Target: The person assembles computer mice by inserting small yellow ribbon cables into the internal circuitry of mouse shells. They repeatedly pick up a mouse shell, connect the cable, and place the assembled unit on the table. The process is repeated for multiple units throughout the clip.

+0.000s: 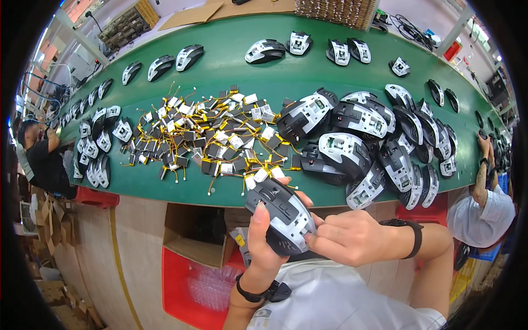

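A half-built computer mouse, with a black and white shell and open slots in its top, is tilted up over the near edge of the table. My left hand grips it from the left, thumb on the near side and fingertips showing at the far side. Curled at the mouse's right end, my right hand has its fingertips pinched against the white part; anything between them is hidden. Just beyond lies a heap of small battery packs with thin coloured wires. To its right, similar mice are piled up.
The long green table carries more mice along its far side and a cluster at left. Below are a cardboard box and a red bin. Co-workers sit at far left and right.
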Tool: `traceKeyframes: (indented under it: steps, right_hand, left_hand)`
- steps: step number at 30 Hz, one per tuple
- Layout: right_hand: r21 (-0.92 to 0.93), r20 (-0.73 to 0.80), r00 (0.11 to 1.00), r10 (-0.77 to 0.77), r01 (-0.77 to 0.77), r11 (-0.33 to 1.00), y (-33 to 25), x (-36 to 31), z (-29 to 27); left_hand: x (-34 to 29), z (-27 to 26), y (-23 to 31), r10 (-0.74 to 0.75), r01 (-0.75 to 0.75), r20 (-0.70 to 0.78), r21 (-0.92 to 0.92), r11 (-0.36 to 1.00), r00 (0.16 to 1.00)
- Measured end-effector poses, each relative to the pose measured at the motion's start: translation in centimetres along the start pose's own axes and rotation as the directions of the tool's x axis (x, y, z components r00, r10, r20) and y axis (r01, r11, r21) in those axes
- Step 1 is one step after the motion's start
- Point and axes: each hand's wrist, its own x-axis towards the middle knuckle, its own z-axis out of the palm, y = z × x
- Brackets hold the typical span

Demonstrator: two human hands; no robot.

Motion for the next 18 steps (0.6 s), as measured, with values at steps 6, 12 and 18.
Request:
traceKeyframes:
  steps: [6, 12, 18]
  right_hand:
    - [0.350, 0.023, 0.942, 0.335, -0.322, 0.880, -0.1, -1.0, -1.3]
    - [0.931, -0.151, 0.625, 0.766, -0.171, 0.323, -0.6, -2.6, 2.2]
    - [0.984, 0.121, 0.572, 0.811, 0.036, -0.172, -2.0, -0.2, 2.6]
  left_hand:
    - [0.8, -1.5, -0.2, 0.053, -0.026, 0.146, -0.181, 0.983, 0.988]
    - [0.7, -1.0, -0.5, 0.089, -0.085, 0.023, -0.144, 0.986, 0.996]
    - [1.0, -0.8, -0.8, 0.091, -0.091, 0.005, -0.038, 0.995, 0.996]
